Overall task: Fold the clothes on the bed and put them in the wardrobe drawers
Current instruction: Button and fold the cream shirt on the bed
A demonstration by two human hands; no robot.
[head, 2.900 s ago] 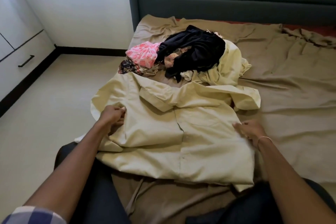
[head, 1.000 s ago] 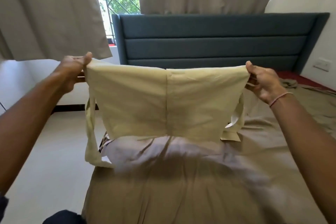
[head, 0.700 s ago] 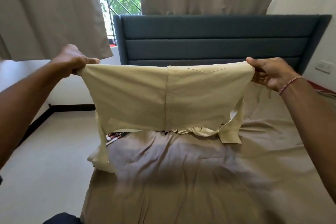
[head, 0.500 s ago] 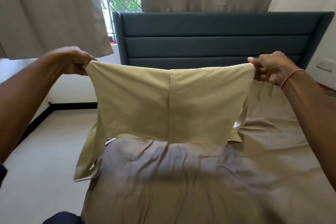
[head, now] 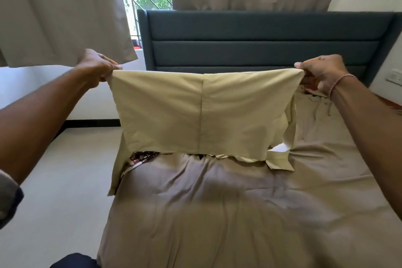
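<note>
Fingers (head: 107, 65) on shirt (head: 165, 111) over rumpled bed (head: 217, 213)

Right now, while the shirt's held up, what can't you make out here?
Head view only.
Other clothes on the bed: hidden behind the cream shirt; only a patterned scrap shows below its hem.
Left hand and right hand: the fingertips in each grip are behind the cloth.
Wardrobe drawers: outside the frame.

— What lies behind the cream shirt (head: 202, 111)?
— Mostly hidden. Only a dark patterned scrap (head: 142, 156) peeks out under its hem.
— And the fingers?
— Those of the left hand (head: 95, 67) and right hand (head: 324, 72) are partly tucked behind the cloth. The bed (head: 217, 224) runs off the bottom and right edges.
</note>
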